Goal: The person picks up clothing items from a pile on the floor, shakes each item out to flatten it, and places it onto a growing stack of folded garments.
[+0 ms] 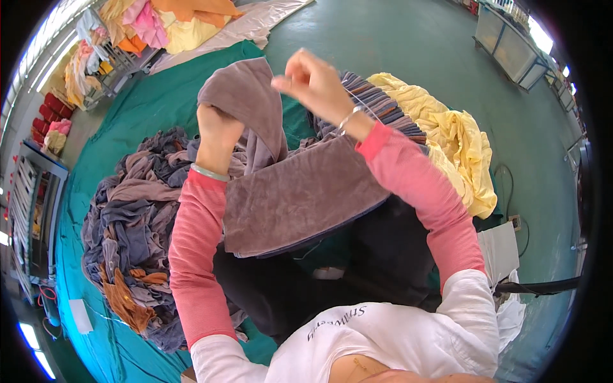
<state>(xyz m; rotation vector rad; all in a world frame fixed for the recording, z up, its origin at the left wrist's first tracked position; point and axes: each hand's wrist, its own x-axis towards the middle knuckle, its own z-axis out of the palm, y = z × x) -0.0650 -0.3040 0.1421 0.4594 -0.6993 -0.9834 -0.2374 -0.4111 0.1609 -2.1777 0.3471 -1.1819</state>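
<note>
My left hand (pixel 218 131) is closed on a grey-brown towel (pixel 239 86), which it lifts at the upper middle so that the cloth drapes over the fingers. My right hand (pixel 317 86) is raised just right of that towel, its fingers curled. Whether it pinches something small is too fine to tell; a thin pale line shows beside its wrist. Across my lap lies a flat grey-brown towel (pixel 300 198), with darker cloth showing beneath its lower edge.
At left a big heap of grey, brown and rust cloths (pixel 137 223) rests on a green sheet (pixel 96 166). Beyond my right wrist stands a row of folded towels (pixel 389 108) beside yellow cloth (pixel 456 143). Wheeled bins (pixel 511 48) stand far right; coloured fabrics (pixel 150 29) lie far left.
</note>
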